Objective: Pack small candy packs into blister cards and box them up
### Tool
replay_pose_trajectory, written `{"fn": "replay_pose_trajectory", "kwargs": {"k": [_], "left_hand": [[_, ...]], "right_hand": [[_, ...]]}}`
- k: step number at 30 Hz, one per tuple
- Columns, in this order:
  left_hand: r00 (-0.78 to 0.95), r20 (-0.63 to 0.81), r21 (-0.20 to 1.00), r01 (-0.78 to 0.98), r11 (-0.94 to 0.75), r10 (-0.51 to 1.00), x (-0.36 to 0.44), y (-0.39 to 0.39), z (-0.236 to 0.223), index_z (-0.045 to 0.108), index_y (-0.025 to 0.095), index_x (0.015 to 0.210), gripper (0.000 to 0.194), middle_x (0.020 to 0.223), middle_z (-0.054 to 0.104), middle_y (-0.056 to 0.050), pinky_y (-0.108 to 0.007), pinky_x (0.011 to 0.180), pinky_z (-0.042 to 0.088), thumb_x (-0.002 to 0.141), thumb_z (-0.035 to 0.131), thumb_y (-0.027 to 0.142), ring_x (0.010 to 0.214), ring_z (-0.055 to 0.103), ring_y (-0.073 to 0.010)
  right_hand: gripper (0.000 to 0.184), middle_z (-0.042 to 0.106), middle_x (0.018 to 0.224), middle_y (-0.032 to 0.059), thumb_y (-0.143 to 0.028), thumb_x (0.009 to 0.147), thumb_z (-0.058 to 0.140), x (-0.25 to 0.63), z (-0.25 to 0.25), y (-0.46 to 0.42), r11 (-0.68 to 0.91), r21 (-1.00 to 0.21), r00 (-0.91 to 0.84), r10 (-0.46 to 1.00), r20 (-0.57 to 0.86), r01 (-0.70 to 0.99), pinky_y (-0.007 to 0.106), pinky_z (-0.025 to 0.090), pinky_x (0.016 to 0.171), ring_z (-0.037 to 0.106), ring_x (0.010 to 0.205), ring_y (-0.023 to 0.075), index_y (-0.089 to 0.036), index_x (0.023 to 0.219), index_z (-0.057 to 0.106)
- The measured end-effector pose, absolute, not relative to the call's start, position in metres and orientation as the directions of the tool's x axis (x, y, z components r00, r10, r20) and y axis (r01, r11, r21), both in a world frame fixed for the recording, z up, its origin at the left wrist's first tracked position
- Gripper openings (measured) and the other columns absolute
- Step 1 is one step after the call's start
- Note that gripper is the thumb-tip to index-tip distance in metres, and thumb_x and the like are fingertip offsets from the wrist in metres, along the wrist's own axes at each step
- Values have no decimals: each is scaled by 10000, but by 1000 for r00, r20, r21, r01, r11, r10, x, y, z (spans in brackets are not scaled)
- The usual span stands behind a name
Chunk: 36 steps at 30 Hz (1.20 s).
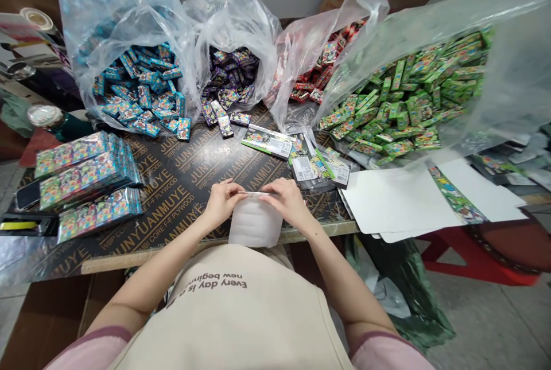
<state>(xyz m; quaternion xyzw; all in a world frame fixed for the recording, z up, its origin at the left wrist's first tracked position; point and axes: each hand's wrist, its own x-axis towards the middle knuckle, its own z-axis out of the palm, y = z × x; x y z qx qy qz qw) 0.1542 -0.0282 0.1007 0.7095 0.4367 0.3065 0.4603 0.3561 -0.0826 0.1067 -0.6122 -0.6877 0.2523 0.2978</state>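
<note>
Between my hands, at the table's front edge, a white card (255,225) hangs down, slightly bowed, with its blank side towards me. My left hand (222,200) pinches its upper left edge between thumb and fingers. At the upper right edge my right hand (289,201) grips it the same way. A thin strip along the top looks folded or turned over; its far side is hidden. Just beyond my right hand lie flat printed packs, one green and black pack (267,141) and another in clear plastic (309,159).
Open plastic bags of small boxes line the back: blue boxes (148,86), purple boxes (232,71), red boxes (316,77) and green boxes (400,106). Wrapped packs (86,166) are stacked at left, near a dark bottle (64,123). White cards (390,201) overhang the right edge above a red stool (486,264).
</note>
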Motion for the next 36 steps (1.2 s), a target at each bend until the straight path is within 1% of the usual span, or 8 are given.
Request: {"fn": "replay_pose_trajectory", "kwargs": {"k": [4,9,16,22,26,29,32,36], "left_hand": [[437,31,912,356,-204,899,157,-29,102,687,176,646,170,522,584,50,-412,983,429,749,638,302,503,469,-96],[430,-217,962,246,118,876,156,-29,103,684,132,665,248,552,601,9,-243,563,443,710,665,376,511,505,-109],[359,-315,947,54,317,879,160,-27,97,654,124,641,283,565,617,6,-220,533,407,560,786,361,513,526,-97],[340,-237,966,183,183,910,163,-31,96,642,120,610,262,502,563,23,-200,477,327,672,707,366,470,460,-78],[277,-221,971,158,182,935,158,-24,88,643,122,602,282,499,548,29,-200,478,305,671,710,387,464,434,-71],[214,-264,964,71,255,940,150,-15,77,647,119,599,298,496,558,28,-194,471,297,619,748,398,454,432,-64],[149,-365,926,-42,374,919,144,-5,67,639,115,597,325,473,557,34,-181,454,310,528,804,387,432,435,-56],[174,-526,827,-127,548,833,147,5,57,596,124,583,375,447,542,40,-188,427,363,443,843,368,384,442,-59]], "right_hand": [[206,681,746,43,-301,889,556,351,109,-77,201,-621,-132,979,155,758,347,325,740,581,742,188,-193,733,638],[199,699,834,58,-266,920,489,352,108,-77,297,-613,-154,949,276,732,336,352,728,592,780,197,-195,859,665],[216,728,842,43,-260,923,483,362,100,-77,345,-626,-210,936,282,699,331,387,746,638,755,180,-212,878,689],[423,634,1217,113,-283,877,549,360,113,-72,286,-574,-173,954,245,767,412,394,893,595,1068,255,-189,1288,513],[340,646,1179,91,-364,903,505,383,114,-75,169,-707,49,960,277,687,394,424,925,591,1079,234,-216,1201,577],[362,653,1125,87,-403,873,530,409,91,-89,18,-756,171,970,172,654,383,467,870,616,1000,228,-214,1175,594],[525,625,1161,117,-367,739,677,426,58,-113,-54,-602,85,996,24,797,437,455,885,577,1063,285,-203,1227,570],[422,649,1045,130,-268,733,646,435,31,-141,-107,-478,123,992,2,872,432,471,842,589,987,284,-165,1142,625]]}}
